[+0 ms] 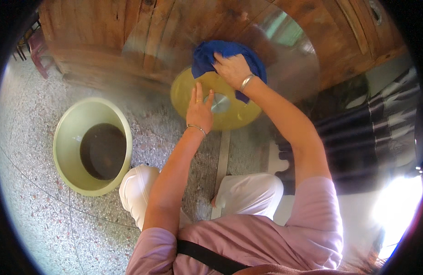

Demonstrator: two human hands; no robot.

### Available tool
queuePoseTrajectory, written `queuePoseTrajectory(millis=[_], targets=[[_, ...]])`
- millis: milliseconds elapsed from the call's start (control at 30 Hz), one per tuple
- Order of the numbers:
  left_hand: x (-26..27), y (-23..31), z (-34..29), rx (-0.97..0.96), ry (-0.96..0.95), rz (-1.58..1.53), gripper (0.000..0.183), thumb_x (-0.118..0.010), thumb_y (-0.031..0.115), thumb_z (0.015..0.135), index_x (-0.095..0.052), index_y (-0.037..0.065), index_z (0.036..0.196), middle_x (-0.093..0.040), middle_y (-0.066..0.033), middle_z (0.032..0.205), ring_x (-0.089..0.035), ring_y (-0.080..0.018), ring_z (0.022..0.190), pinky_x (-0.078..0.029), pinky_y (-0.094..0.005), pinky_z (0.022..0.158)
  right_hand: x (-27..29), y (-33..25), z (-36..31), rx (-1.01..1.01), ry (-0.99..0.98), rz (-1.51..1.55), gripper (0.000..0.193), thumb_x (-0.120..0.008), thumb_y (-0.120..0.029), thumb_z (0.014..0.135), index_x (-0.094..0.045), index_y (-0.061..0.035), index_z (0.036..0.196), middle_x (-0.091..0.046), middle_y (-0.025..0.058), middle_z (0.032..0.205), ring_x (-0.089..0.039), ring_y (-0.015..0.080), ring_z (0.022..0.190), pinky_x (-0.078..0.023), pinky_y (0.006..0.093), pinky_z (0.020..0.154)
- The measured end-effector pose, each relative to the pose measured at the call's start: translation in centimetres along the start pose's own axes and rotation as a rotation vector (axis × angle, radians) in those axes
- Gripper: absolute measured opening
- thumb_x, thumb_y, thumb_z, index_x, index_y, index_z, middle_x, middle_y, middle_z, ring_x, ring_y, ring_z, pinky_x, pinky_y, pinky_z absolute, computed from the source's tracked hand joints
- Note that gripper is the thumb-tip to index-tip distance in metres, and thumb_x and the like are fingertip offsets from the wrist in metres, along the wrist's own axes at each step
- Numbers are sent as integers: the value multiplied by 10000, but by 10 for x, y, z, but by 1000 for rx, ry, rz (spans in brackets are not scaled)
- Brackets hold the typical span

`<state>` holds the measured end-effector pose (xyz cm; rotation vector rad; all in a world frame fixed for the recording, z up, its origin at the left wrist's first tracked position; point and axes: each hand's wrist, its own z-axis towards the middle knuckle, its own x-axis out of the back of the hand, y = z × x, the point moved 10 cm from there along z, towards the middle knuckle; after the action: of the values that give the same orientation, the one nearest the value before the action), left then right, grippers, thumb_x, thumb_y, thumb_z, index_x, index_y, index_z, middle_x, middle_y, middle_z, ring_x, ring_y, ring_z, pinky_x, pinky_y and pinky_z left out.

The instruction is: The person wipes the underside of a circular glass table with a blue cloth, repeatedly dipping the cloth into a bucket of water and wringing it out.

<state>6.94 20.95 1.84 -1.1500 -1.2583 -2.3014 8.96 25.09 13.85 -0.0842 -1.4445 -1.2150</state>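
Note:
A large see-through round sheet (289,68), apparently glass, stands in front of me with light reflected at its upper right. Low on it shows a round yellow disc (184,98) with a silvery round centre (219,104). My left hand (201,110) lies against the yellow disc, fingers stretched out and a ring on one of them. Bunched under my right hand (233,71) is a blue cloth (204,57), pressed to the sheet along the disc's upper edge. Part of the cloth hangs down below my right wrist, over the disc.
A pale green tub (60,146) of dark, murky water (103,151) stands on the speckled floor (32,183) to my left. Wooden panelling (97,41) rises beyond the sheet. Dark patterned fabric (344,146) hangs at the right. A reddish chair (38,50) is far left.

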Motion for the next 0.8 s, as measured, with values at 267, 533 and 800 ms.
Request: queuePoseTrajectory(millis=[267,533,800], targets=[[-8,4,-1,13,-31,168,601,-511,136,799,-334,117,1373,-109,-229,1452,-161,-363,1335,-210,-337,1077,79,62,60,-214,303,-291,129,-574,-175,696,-616,-101,793,-524,56,910,-482,236,958,-389,384,667],[0,-2,-4,53,-102,49,610,-491,83,798,-316,120,1382,-88,-225,1458,-161,-345,1341,-211,-330,1079,16,38,25,-201,-147,-68,201,-572,-164,701,-611,-94,886,-540,42,1029,-543,210,918,-432,378,651],[-7,-6,-4,104,-32,3,610,-465,26,798,-318,130,1381,-69,-177,1474,-174,-331,1340,-244,-325,1066,48,43,59,-162,-38,-277,228,-570,-170,712,-603,-98,925,-522,25,1044,-503,218,959,-419,356,680]])
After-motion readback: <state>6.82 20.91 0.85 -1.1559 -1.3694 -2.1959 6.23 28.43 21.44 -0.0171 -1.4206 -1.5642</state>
